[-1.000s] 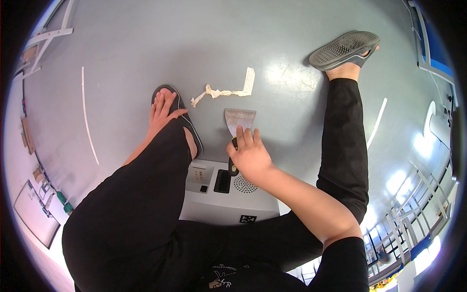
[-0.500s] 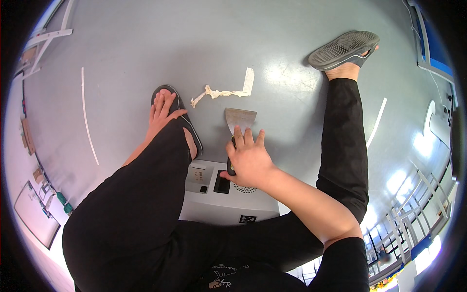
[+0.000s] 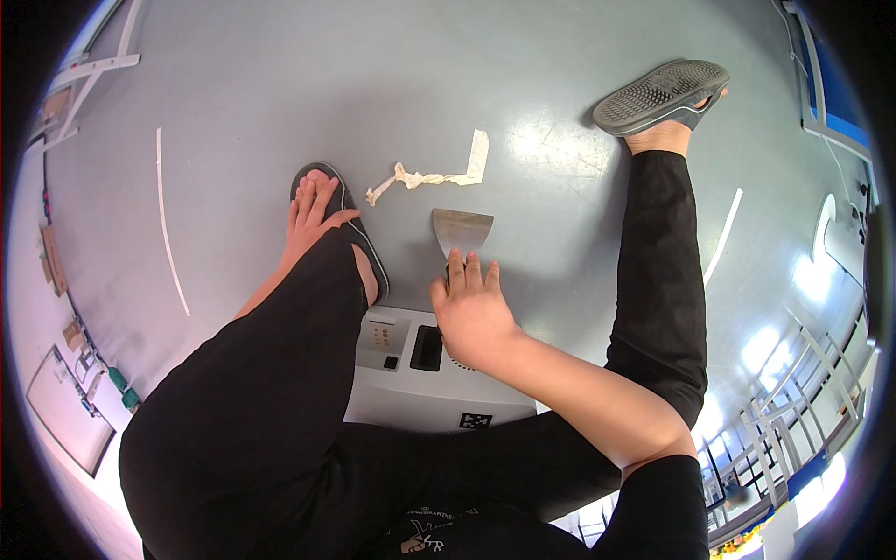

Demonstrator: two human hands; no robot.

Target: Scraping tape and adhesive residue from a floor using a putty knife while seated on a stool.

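From where I stand, the person [image 3: 448, 485] sits low over a grey floor [image 3: 233, 112], left leg [image 3: 252, 392] bent up and right leg [image 3: 659, 252] stretched out to the side. The right hand [image 3: 478, 317] is palm down and closed around the handle of a scraper [image 3: 463, 229], with 3 fingers reaching forward onto the base of the metal. The handle is mostly hidden under that hand. The wide blade points away from the body, low over the floor between the 2 feet; I can't tell whether its edge touches.

Just beyond the blade, a crumpled strip of cream tape [image 3: 429, 177] lies on the floor, twisted on its left part and flat where it turns up on the right. Blade and tape are apart.

The left hand [image 3: 306, 224] lies over the front of the left foot in its dark slipper [image 3: 375, 271], fingers loosely spread, thumb out to the side, gripping no tool. The other slipper [image 3: 661, 96] is tipped over, its bumpy sole showing.

Close behind the scraper, between the legs, stands a light grey box [image 3: 411, 397] with a dark slot [image 3: 426, 347] on top. The right wrist hangs over part of it. 2 thin white strips mark the floor, 1 on the left [image 3: 166, 224] and 1 on the right [image 3: 724, 235].
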